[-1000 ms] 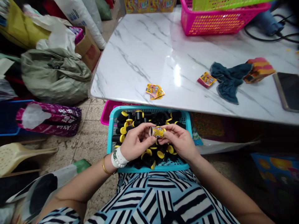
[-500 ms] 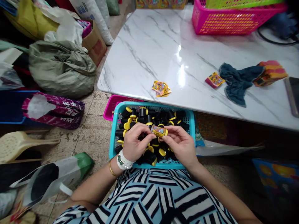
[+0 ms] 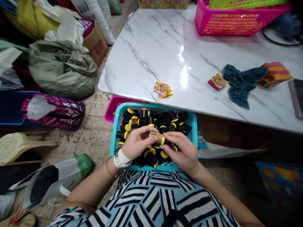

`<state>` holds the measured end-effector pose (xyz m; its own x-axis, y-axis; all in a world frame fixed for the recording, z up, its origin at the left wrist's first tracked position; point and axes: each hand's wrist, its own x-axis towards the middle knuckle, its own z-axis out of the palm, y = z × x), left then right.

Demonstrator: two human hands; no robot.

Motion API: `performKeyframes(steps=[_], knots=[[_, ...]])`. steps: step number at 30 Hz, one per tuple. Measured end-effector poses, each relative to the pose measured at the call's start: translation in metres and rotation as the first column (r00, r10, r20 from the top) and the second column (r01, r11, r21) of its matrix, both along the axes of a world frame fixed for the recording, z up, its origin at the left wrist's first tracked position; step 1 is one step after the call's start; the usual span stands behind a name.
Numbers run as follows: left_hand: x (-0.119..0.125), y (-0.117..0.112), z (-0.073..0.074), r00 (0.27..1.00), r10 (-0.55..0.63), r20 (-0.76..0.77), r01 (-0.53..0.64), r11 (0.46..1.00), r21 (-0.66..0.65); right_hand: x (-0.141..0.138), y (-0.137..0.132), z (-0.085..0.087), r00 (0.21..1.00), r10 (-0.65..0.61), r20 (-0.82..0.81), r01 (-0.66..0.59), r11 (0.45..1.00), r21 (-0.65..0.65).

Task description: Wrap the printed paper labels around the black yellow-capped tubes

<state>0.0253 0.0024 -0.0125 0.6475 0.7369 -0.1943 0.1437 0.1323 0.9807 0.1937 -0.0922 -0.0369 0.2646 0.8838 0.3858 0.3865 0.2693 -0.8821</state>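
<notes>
Above a turquoise basket (image 3: 114, 135), my left hand (image 3: 138, 142) pinches a small canister (image 3: 157, 137) with a yellow, colourfully printed label. My right hand (image 3: 181, 148) has its fingertips on the canister's yellow-capped right end. The canister lies about level between both hands, and my left fingers cover part of it. Beneath them the basket holds many black canisters with yellow caps (image 3: 143, 122), lying in all directions. On the table edge just beyond sits a fanned stack of printed yellow labels (image 3: 163, 90).
The white marbled table (image 3: 151, 47) carries a second label stack (image 3: 217, 81), a dark blue cloth (image 3: 245, 82), a phone (image 3: 297, 97) and a pink basket (image 3: 224, 22). A magenta tray (image 3: 110, 108) is partly under the turquoise basket. Bags (image 3: 62, 67) and a stool (image 3: 16, 146) crowd the left floor.
Both hands have shifted slightly left with the canister. My left fingers have slid further over its label, and my right fingers have closed in around the cap end.
</notes>
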Motion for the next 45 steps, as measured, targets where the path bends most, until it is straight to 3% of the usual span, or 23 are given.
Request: performKeyframes(steps=[2, 4, 6, 8, 9, 11, 14, 16, 18, 21, 25, 31, 37, 41, 45], knots=[[0.000, -0.002, 0.001, 1.000, -0.019, -0.010, 0.021, 0.954, 0.298, -0.002, 0.000, -0.001, 0.971, -0.021, -0.237, -0.012, 0.990, -0.139], [0.001, -0.004, 0.000, 0.999, -0.036, 0.001, 0.029, 0.836, 0.548, -0.006, 0.001, -0.006, 0.851, -0.046, -0.524, -0.141, 0.940, -0.311], [0.001, -0.005, -0.002, 0.998, -0.070, 0.010, 0.046, 0.752, 0.658, -0.009, 0.002, -0.011, 0.689, -0.083, -0.720, -0.306, 0.867, -0.393], [-0.001, -0.003, -0.005, 0.996, -0.087, -0.005, 0.067, 0.737, 0.672, -0.011, 0.003, -0.014, 0.588, -0.120, -0.800, -0.387, 0.827, -0.409], [-0.001, -0.002, -0.006, 0.997, -0.081, -0.020, 0.075, 0.755, 0.652, -0.011, 0.003, -0.013, 0.568, -0.131, -0.812, -0.392, 0.825, -0.407], [-0.003, 0.000, -0.006, 0.997, -0.049, -0.051, 0.069, 0.842, 0.535, -0.009, 0.004, -0.009, 0.585, -0.124, -0.802, -0.360, 0.846, -0.393], [-0.005, 0.001, -0.004, 0.999, -0.037, -0.040, 0.044, 0.980, 0.196, -0.002, 0.003, 0.001, 0.661, -0.037, -0.749, -0.336, 0.879, -0.340], [-0.005, -0.002, -0.002, 0.999, -0.051, -0.001, 0.051, 0.999, -0.003, 0.003, 0.002, 0.005, 0.715, 0.057, -0.697, -0.361, 0.884, -0.297], [-0.004, -0.005, 0.000, 0.998, -0.059, 0.027, 0.063, 0.987, -0.150, 0.006, 0.002, 0.006, 0.778, 0.134, -0.614, -0.355, 0.899, -0.254], [-0.001, -0.010, 0.000, 0.997, -0.063, 0.051, 0.076, 0.940, -0.332, 0.004, -0.001, 0.001, 0.866, 0.153, -0.476, -0.253, 0.955, -0.154], [0.002, -0.010, -0.002, 0.998, -0.035, 0.054, 0.054, 0.907, -0.418, -0.001, -0.004, -0.007, 0.925, 0.089, -0.371, -0.110, 0.993, -0.037], [0.011, -0.013, -0.002, 0.993, 0.024, 0.118, 0.038, 0.867, -0.497, 0.004, 0.000, 0.003, 0.907, 0.212, -0.362, -0.265, 0.959, -0.102], [0.012, -0.014, -0.004, 0.964, 0.028, 0.264, 0.155, 0.745, -0.648, 0.006, 0.001, 0.005, 0.904, 0.146, -0.401, -0.190, 0.979, -0.072], [0.010, -0.012, -0.008, 0.979, 0.009, 0.206, 0.132, 0.739, -0.660, 0.010, 0.002, 0.002, 0.903, 0.201, -0.379, -0.266, 0.955, -0.128], [0.012, -0.011, -0.007, 0.957, 0.018, 0.291, 0.199, 0.687, -0.699, 0.014, 0.004, -0.001, 0.918, 0.207, -0.338, -0.251, 0.964, -0.092]])
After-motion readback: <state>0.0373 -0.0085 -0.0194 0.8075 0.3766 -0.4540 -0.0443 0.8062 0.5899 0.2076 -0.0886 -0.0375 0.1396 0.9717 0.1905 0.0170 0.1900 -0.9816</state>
